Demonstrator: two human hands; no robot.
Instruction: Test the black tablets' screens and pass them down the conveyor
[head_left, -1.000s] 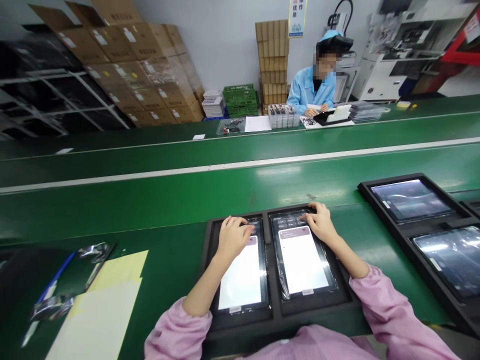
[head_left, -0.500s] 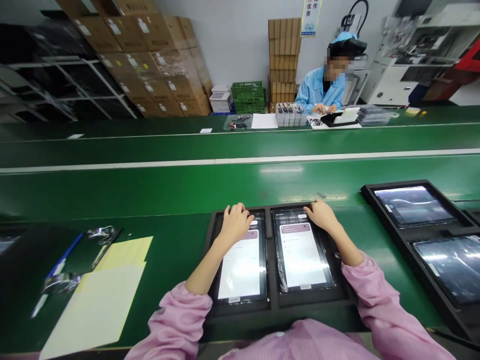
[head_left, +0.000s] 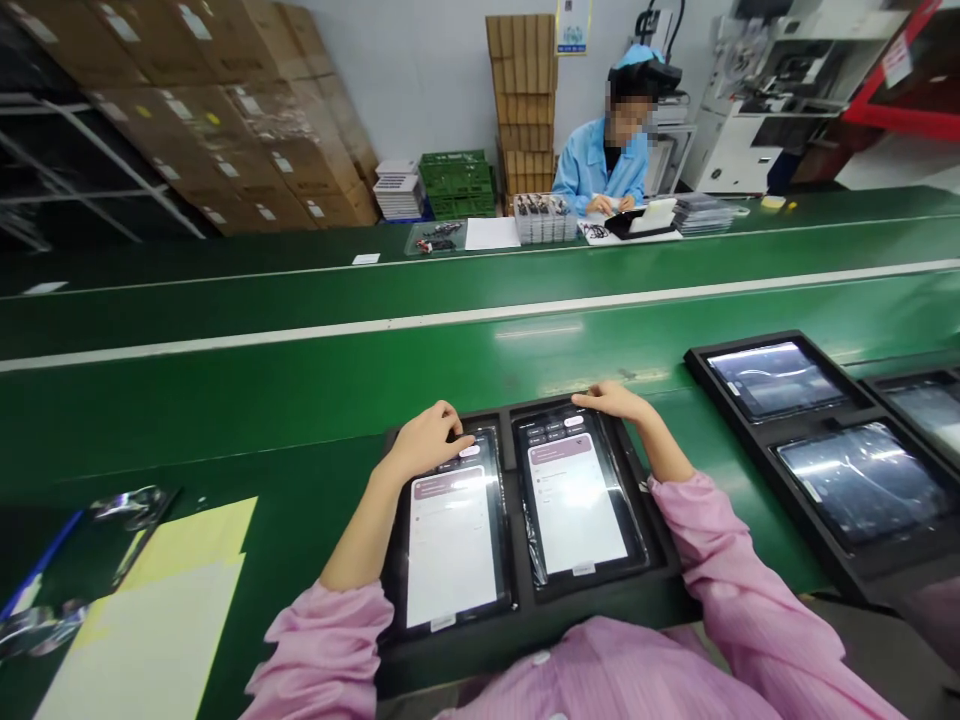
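Note:
A black tray (head_left: 513, 500) lies in front of me on the green bench, with a lit left tablet (head_left: 452, 540) and a lit right tablet (head_left: 576, 500) side by side in its two recesses. My left hand (head_left: 429, 440) rests over the upper left corner of the tray, its fingers spread and one fingertip at the top of the left tablet's screen. At the tray's upper right edge is my right hand (head_left: 611, 400), fingers apart, with the index finger reaching over the top edge of the right tablet. Clear film covers both screens.
Another black tray (head_left: 772, 450) with dark tablets stands to the right. Yellow and white sheets (head_left: 150, 620), a blue pen (head_left: 45, 560) and crumpled film (head_left: 131, 505) lie at left. Across the green line, a person (head_left: 607, 160) in blue works beside stacked trays (head_left: 541, 220).
The camera view has turned right, so the scene sits further left. My left fingers have shifted on the left tablet's top; my right index finger now points further left along the right tablet's top edge.

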